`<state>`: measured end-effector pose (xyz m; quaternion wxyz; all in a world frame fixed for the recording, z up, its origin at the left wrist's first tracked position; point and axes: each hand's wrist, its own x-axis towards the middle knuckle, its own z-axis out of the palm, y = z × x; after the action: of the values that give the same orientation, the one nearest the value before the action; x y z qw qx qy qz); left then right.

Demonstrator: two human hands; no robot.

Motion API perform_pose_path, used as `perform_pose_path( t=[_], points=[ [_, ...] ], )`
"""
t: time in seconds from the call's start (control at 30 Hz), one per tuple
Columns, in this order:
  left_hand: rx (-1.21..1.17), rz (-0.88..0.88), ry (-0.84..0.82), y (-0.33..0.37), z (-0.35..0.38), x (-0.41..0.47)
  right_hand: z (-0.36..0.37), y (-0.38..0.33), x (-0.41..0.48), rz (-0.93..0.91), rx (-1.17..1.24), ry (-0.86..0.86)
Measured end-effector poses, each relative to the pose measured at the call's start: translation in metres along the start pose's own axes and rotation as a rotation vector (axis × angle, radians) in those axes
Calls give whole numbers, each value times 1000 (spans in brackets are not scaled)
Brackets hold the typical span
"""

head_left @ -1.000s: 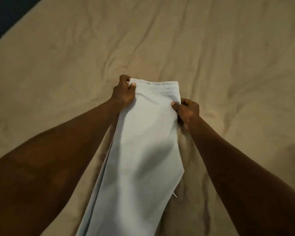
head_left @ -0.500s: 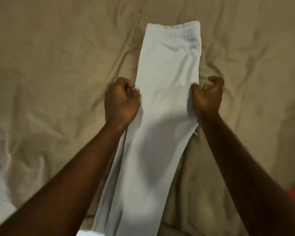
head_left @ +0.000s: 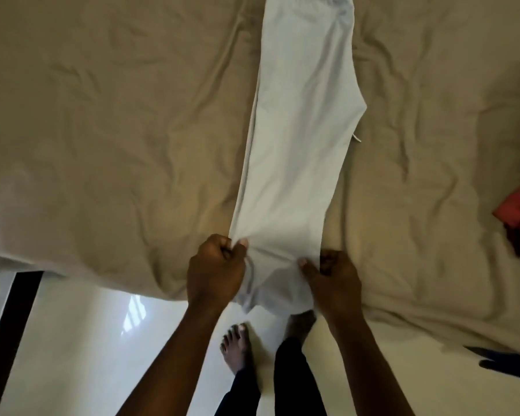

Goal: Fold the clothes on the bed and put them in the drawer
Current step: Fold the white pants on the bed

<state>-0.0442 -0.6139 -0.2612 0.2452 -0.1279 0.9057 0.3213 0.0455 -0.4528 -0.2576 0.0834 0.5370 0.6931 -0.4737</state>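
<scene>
Grip on white trousers [head_left: 297, 145] leg end: left hand [head_left: 215, 271] and right hand [head_left: 332, 280] each pinching edge. Keep taut, lift level, fold toward waistband [head_left: 338, 4].

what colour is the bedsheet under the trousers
Plain beige bedsheet, wrinkled, in the head view.

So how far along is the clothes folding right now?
Done: the white trousers lie along the bed, apparently halved lengthwise. In hand: left hand and right hand pinch the leg end at the bed edge; no crosswise fold yet. Left: that fold, the red garment at the right, then stowing; no drawer is in view.
</scene>
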Motion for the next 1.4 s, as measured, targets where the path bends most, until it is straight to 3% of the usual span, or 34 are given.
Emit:
perform_pose_path(
  t=[0.2,0.37,0.47,0.6,0.73,0.9,1.03,1.2,1.4],
  points=[
    [-99,82,-86,-37,-6,-26,6,10,-23,-133,-139,40],
    [-63,110,202,-54,3,-48,13,33,-45,-140,-35,48],
    [-159,77,250,-61,14,-56,17,37,-52,-166,13,107],
    [-357,1,336,-79,32,-71,17,57,-50,-170,93,0],
    [-525,-42,93,-93,42,-71,20,71,-53,-195,183,-117],
    [-297,64,-68,-102,27,-67,24,95,-60,-220,314,-156],
    [-211,91,-238,-106,-5,-88,11,103,-73,-159,352,-336],
    [-399,181,-169,-60,-56,-120,-34,61,-91,-242,503,-355],
    [-609,306,-256,50,-98,-96,-80,-36,-73,-367,714,-448]
  ],
)
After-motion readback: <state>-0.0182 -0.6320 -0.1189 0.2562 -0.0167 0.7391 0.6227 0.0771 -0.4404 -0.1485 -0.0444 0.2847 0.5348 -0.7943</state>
